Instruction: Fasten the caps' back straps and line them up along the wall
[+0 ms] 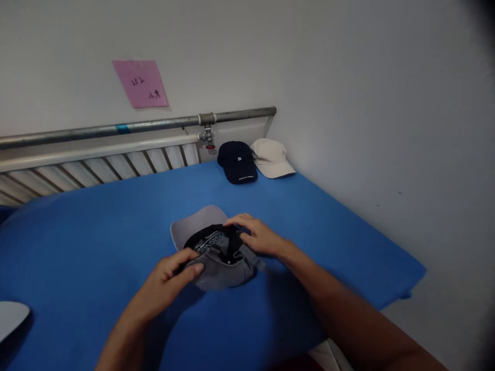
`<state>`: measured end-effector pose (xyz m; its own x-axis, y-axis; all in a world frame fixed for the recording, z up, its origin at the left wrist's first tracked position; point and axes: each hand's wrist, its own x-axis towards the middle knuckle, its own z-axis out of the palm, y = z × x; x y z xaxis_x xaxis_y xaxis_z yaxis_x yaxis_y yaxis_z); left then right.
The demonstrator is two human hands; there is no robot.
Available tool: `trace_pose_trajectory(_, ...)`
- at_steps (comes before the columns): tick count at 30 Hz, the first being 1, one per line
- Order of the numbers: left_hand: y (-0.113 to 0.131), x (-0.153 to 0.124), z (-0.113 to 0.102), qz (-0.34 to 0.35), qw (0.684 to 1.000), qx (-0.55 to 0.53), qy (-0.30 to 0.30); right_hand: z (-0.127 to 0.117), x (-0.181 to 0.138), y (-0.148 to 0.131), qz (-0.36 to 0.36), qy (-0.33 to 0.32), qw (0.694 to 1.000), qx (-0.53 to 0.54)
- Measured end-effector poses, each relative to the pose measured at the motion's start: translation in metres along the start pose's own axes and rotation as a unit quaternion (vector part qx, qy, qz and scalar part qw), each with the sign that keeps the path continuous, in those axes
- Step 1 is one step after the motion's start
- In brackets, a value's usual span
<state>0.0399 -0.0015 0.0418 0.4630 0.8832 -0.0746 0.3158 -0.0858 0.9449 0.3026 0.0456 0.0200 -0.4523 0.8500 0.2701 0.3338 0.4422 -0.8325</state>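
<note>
A grey cap lies upside down on the blue cloth, its brim pointing away from me and its dark lining showing. My left hand pinches the cap's near left edge with thumb and fingers closed on the fabric. My right hand rests on the cap's right side, fingers curled over the rim and pressing into the inside.
A dark navy cap and a beige cap lie side by side at the far corner by the wall. A radiator with a metal pipe runs along the back. A pink note hangs on the wall. A white object sits at the left edge.
</note>
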Motion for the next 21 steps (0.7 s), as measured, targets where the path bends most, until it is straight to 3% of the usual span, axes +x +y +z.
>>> trace_pose_trajectory(4, -0.011, -0.002, -0.016, -0.037, 0.989, -0.088, 0.111, 0.002, -0.004, -0.014, -0.077, -0.099, 0.992, -0.007)
trace_pose_trajectory(8, -0.015, 0.000, -0.022, -0.051, 0.980, -0.104, 0.164, 0.009, -0.009, -0.029, -0.146, -0.113, 0.983, -0.018)
trace_pose_trajectory(14, -0.011, 0.001, -0.023, -0.069, 0.977, -0.119, 0.162, 0.029, -0.015, -0.041, -0.251, -0.122, 0.958, -0.067)
trace_pose_trajectory(21, -0.007, -0.001, -0.024, -0.071, 0.986, -0.121, 0.086, 0.035, -0.014, -0.042, -0.196, -0.045, 0.977, 0.073)
